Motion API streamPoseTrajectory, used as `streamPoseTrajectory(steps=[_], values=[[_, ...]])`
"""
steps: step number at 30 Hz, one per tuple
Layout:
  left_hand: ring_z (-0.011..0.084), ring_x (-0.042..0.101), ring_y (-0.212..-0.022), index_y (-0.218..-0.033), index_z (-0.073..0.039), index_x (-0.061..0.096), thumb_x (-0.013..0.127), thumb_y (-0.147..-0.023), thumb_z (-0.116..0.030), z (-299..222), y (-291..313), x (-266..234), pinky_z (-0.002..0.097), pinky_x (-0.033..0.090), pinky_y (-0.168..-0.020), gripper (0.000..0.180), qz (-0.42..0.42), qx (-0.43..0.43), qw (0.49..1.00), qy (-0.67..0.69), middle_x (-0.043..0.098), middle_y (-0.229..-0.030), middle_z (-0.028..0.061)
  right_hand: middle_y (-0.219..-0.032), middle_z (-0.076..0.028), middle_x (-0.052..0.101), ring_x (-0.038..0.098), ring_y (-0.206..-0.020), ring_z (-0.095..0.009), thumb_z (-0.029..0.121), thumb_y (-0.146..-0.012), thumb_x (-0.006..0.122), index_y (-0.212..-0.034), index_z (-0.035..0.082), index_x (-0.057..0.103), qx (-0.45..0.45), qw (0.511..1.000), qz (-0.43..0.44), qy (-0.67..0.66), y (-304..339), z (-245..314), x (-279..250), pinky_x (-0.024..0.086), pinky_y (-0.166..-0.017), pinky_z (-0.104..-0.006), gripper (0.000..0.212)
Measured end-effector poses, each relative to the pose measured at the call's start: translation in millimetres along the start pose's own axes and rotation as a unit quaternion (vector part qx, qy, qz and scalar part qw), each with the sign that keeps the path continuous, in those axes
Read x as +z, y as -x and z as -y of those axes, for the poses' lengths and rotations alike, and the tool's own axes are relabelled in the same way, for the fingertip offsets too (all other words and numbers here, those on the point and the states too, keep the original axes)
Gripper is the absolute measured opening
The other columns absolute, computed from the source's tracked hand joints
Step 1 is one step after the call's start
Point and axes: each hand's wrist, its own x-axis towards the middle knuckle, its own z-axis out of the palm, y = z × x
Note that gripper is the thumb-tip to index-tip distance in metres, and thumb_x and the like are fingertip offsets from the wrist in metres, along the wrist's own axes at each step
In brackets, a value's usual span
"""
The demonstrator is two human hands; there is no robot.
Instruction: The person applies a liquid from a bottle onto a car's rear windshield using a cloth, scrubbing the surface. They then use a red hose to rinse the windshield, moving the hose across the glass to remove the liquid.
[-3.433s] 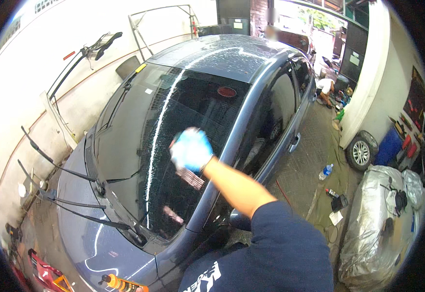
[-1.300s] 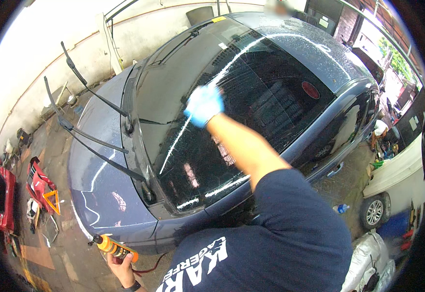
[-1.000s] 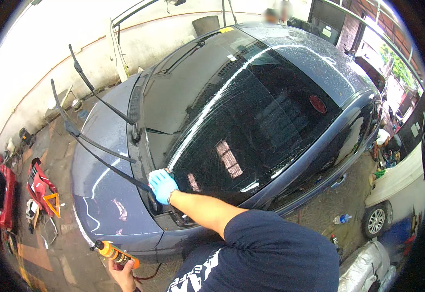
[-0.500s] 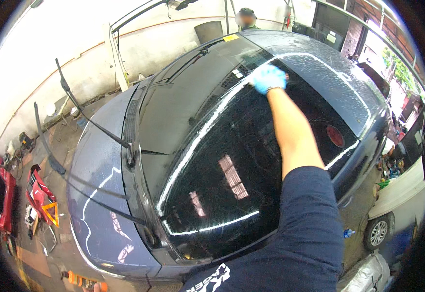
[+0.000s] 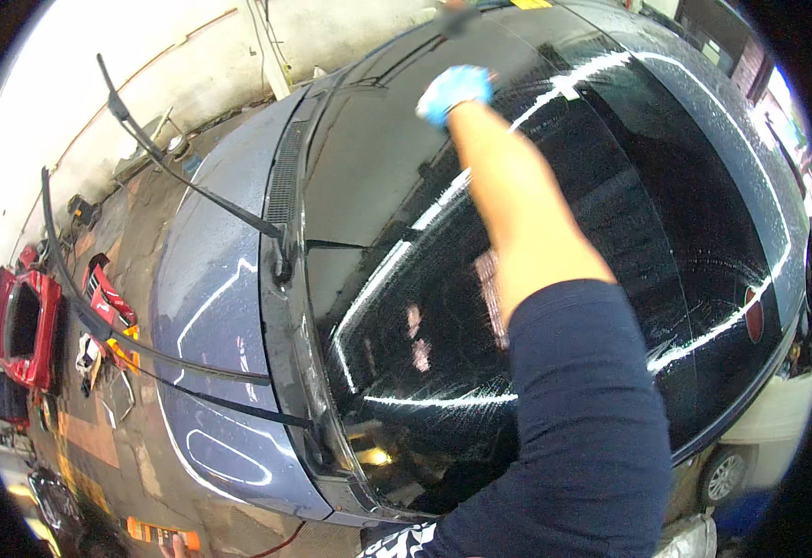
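My right arm (image 5: 532,223), in a dark short sleeve, reaches across the wet windshield (image 5: 601,214) of a blue-grey car. My right hand (image 5: 459,93), in a light blue glove, is down on the far part of the glass. Its fingers are closed around something pale that I cannot make out. At the lower left, my bare left hand (image 5: 179,547) grips an orange bottle (image 5: 149,533) with a dark label, held low beside the front fender; only the fingertips show.
Two wiper arms (image 5: 183,181) stand lifted off the glass above the hood (image 5: 206,307). On the floor at left lie red car parts (image 5: 39,325). A pale wall (image 5: 211,56) runs behind the car. Another vehicle's wheel (image 5: 727,474) shows at lower right.
My right hand has moved from near the roof edge across the glass toward the hood side. My view has shifted, so the car sits further right. The left hand still holds the orange bottle.
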Motion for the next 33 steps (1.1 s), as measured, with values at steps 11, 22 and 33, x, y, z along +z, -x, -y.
streamPoseTrajectory(steps=[11,22,33], values=[[0.0218,0.062,-0.098,-0.135,-0.005,0.065,0.081,-0.092,-0.011,-39.3,18.2,5.8,0.0369,0.054,-0.08,0.046,0.012,-0.007,1.0,0.02,0.068,-0.12,0.0105,-0.137,-0.014,0.066,0.055,-0.136,-0.033,0.032,-0.1,0.049,-0.133,0.007,0.071,-0.155,0.97,-0.075,-0.17,160.9,322.1,129.5,0.033,-0.117,-0.0565,0.047],[0.0116,0.061,-0.082,-0.134,-0.008,0.058,0.074,-0.098,-0.013,29.9,-9.5,-62.9,0.0288,0.049,-0.068,0.04,0.023,0.038,0.995,0.091,0.063,-0.099,-0.0002,-0.133,-0.016,0.074,0.071,-0.123,-0.033,0.035,-0.096,0.052,-0.124,0.013,0.079,0.103,0.993,-0.027,-0.046,59.0,-124.1,-53.0,0.054,-0.103,-0.0514,0.045],[0.0139,0.065,-0.09,-0.132,-0.004,0.058,0.075,-0.094,-0.003,37.6,-18.4,-59.2,0.0313,0.054,-0.08,0.042,0.037,0.069,0.989,0.125,0.066,-0.108,0.0017,-0.127,-0.015,0.075,0.072,-0.118,-0.031,0.033,-0.1,0.048,-0.12,0.01,0.079,0.243,0.963,-0.116,-0.003,75.7,-227.0,-59.3,0.056,-0.097,-0.0484,0.044]])
